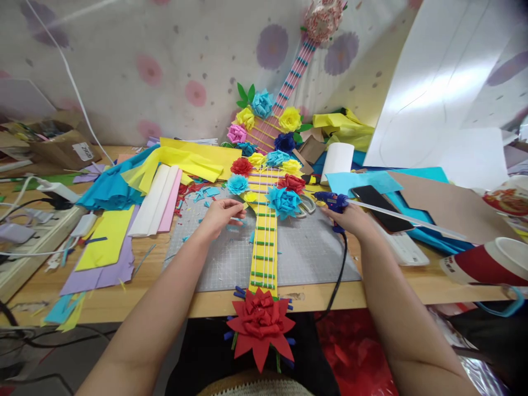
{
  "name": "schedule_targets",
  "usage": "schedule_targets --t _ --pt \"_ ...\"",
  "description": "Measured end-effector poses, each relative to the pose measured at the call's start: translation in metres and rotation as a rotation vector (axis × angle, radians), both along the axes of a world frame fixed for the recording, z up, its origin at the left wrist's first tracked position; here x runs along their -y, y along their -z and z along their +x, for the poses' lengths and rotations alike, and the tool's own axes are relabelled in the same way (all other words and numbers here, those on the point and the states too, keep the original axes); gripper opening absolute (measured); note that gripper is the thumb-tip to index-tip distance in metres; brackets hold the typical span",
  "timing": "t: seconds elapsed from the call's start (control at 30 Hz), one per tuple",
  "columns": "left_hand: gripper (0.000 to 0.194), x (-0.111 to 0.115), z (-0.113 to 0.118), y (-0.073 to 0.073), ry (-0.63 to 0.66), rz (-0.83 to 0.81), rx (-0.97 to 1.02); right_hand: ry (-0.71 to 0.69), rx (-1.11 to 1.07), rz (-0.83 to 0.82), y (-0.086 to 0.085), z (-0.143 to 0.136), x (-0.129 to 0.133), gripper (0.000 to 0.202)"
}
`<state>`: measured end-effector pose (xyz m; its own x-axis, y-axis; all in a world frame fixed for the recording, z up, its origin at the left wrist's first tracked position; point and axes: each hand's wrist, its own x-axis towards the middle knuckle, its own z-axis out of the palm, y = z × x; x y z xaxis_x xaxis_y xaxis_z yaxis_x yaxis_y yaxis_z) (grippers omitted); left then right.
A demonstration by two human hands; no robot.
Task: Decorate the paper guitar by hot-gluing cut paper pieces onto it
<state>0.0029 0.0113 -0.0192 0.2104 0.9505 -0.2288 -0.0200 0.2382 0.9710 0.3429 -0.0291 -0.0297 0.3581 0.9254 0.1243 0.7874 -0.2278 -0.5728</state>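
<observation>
A yellow paper guitar (264,250) lies with its body on the grey cutting mat (313,258). Paper flowers ring its body, among them a light-blue flower (284,202), and a large red flower (263,327) covers the neck's near end, past the table edge. Beside the body's left edge, my left hand (223,217) is closed in a pinch; whatever its fingertips hold is too small to make out. My right hand (350,219) grips a blue hot glue gun (336,202), right of the guitar, its nozzle pointing left. A long translucent glue stick (408,220) extends from its back.
Scissors (307,206) lie beside the guitar. A pink paper guitar (289,82) leans at the back. Crepe paper (111,181) and a power strip (28,247) are at left. Right are a phone (377,206) and red paper cup (487,263). The glue gun's black cord (340,280) drops over the edge.
</observation>
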Motion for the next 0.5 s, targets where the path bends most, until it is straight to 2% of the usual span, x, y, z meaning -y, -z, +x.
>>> schedule_targets --t 0.1,0.17,0.23,0.27,0.33,0.4,0.5 --pt "0.025 0.002 0.003 -0.002 -0.003 -0.009 -0.017 0.177 -0.024 -0.108 0.009 -0.007 -0.008 0.033" --pt "0.024 0.003 0.004 -0.002 -0.001 -0.019 -0.027 0.246 -0.16 -0.03 0.007 -0.012 -0.008 0.034" --pt "0.022 0.003 0.005 -0.001 0.003 -0.027 -0.036 0.234 -0.367 0.116 -0.002 -0.019 -0.005 0.038" --pt "0.021 0.003 0.005 0.0 0.005 -0.028 -0.038 0.177 -0.474 0.18 -0.01 -0.025 -0.003 0.041" --pt "0.019 0.002 0.005 0.002 0.003 -0.022 -0.037 -0.063 -0.591 0.229 -0.026 -0.039 0.0 0.04" --pt "0.018 0.001 0.005 0.004 -0.007 -0.018 -0.037 -0.302 -0.579 0.14 -0.04 -0.057 0.001 0.04" --pt "0.017 -0.001 0.004 0.005 -0.026 -0.016 -0.042 -0.474 -0.405 -0.044 -0.048 -0.085 -0.002 0.041"
